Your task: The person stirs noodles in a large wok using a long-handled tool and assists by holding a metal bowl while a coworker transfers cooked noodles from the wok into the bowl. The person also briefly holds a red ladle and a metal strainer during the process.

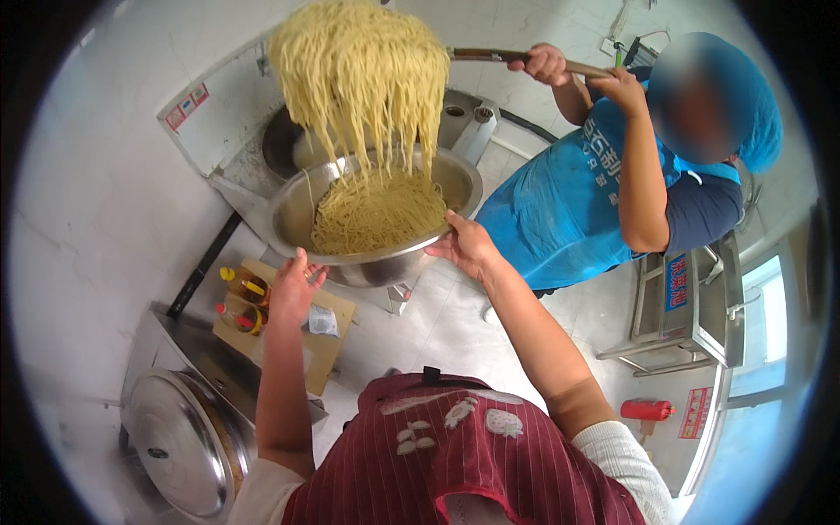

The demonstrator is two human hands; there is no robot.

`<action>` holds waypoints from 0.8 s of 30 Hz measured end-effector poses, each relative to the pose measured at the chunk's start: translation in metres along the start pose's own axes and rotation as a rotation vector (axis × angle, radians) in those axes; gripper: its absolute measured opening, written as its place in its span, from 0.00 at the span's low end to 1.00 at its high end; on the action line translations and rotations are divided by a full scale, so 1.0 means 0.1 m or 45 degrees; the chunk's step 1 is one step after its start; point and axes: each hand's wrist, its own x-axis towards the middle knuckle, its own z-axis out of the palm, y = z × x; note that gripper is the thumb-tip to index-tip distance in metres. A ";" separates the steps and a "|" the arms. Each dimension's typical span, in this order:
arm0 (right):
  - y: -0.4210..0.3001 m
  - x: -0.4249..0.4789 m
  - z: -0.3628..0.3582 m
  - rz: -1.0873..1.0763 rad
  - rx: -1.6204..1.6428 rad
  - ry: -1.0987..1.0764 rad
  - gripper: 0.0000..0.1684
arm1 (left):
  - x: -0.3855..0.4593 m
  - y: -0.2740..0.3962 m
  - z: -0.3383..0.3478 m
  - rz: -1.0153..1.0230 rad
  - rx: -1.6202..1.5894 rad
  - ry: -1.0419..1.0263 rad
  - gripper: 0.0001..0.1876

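A large metal basin [367, 262] holds a heap of yellow noodles [377, 213]. My right hand [464, 246] grips the basin's near right rim, thumb on top. At the near left, my left hand [298, 282] is at the rim, fingers spread and partly curled; whether it bears any weight cannot be told. Above the basin hangs a thick mass of noodles [361, 72], its strands reaching down to the heap. A co-worker in a blue apron holds a long wooden handle [485, 55] that runs into this mass with both hands; the tool's head is hidden by noodles.
A wok [282, 144] sits in the stove behind the basin. Oil bottles [252, 289] and a packet [323, 321] stand on a small wooden table [341, 305] at lower left, near a lidded steel pot [177, 440]. The co-worker [558, 190] stands close at right; a steel sink [715, 308] lies beyond.
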 end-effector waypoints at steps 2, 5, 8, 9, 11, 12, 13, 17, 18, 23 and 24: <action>0.01 0.02 -0.04 -0.018 0.055 -0.126 0.22 | 0.05 -0.02 -0.04 -0.002 -0.033 -0.011 0.16; 0.07 0.00 -0.11 -0.045 0.069 -0.201 0.21 | 0.08 -0.04 -0.11 -0.002 -0.047 -0.068 0.16; 0.15 0.01 -0.11 -0.060 0.082 -0.200 0.21 | 0.07 -0.09 -0.15 0.005 0.027 -0.038 0.16; 0.20 0.00 -0.11 -0.062 0.090 -0.181 0.21 | 0.07 -0.12 -0.18 -0.002 0.061 -0.013 0.16; 0.31 -0.02 -0.14 -0.068 0.105 -0.142 0.21 | 0.04 -0.24 -0.27 -0.065 0.174 0.070 0.15; 0.52 0.12 -0.44 -0.081 0.079 -0.082 0.21 | 0.06 -0.39 -0.31 -0.115 0.219 0.044 0.14; 0.58 0.06 -0.44 -0.036 0.037 -0.036 0.21 | 0.04 -0.48 -0.37 -0.159 0.256 0.047 0.14; 0.69 -0.10 -0.48 0.077 -0.066 0.086 0.21 | -0.06 -0.72 -0.35 -0.162 0.082 -0.075 0.12; 0.69 -0.11 -0.47 0.098 -0.070 0.100 0.21 | -0.06 -0.69 -0.33 -0.168 0.098 -0.094 0.12; 0.71 -0.13 -0.46 0.072 -0.069 0.162 0.22 | 0.01 -0.74 -0.35 -0.194 0.162 -0.072 0.12; 0.74 -0.12 -0.47 0.078 -0.058 0.173 0.21 | -0.03 -0.72 -0.31 -0.199 0.177 -0.070 0.12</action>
